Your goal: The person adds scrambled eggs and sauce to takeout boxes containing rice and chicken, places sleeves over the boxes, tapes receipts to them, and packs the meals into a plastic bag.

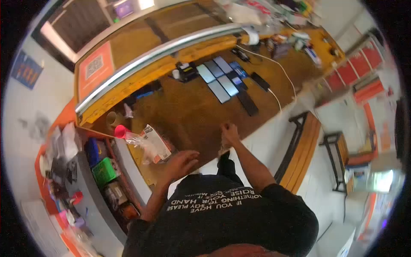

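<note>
My left hand (183,164) is at the near edge of the wooden table (192,128), fingers stretched out, with nothing visible in it. Just left of it lie a white and orange printed packet (157,143) and a crumpled clear plastic bag (147,149). My right hand (230,133) is over the table edge with its fingers pinched together. Something pale and see-through seems to hang below those fingers, too blurred to name. Beyond both hands, several phones (222,87) lie side by side in a block, and a dark phone (247,103) lies nearest my right hand.
A pink cup (121,131) and a cardboard roll (113,119) stand at the left. A black power bank (260,80) with a white cable (284,73) lies right of the phones. Left below is a shelf with a green box (103,171); a wooden bench (299,154) stands at right.
</note>
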A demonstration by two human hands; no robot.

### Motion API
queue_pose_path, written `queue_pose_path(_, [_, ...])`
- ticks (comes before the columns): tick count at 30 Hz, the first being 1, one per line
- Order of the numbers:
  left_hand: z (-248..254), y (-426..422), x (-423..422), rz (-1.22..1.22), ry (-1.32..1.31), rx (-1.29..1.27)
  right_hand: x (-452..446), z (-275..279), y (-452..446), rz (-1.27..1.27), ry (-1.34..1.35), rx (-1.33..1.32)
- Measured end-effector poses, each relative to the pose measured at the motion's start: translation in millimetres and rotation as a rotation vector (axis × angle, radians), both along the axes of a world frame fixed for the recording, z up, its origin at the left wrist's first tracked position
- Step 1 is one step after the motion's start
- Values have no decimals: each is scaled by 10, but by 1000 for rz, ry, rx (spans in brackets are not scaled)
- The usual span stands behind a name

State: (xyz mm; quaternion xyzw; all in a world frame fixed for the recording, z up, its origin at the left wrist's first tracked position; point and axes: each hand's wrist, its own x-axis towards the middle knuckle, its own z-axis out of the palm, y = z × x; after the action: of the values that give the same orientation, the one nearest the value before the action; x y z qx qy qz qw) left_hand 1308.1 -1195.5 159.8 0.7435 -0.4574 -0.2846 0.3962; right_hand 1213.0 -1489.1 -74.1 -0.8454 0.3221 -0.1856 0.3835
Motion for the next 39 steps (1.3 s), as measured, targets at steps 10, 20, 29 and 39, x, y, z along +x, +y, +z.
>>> queue_pose_path(10, [-346,-737,-550,834,91,-55,3650,137,-1644,701,180,-121])
queue_pose_path(20, [-359,-1070,-1207,1278,53,142,4686,466,-1411,1019,186,-479])
queue_pose_path(29, [-674,-1182,-999,1057,32,165,3578,987,-1630,1238,245,-172])
queue_pose_path(39, [-206,-1440,-17,608,211,-2,2039,1909,-1366,1274,244,491])
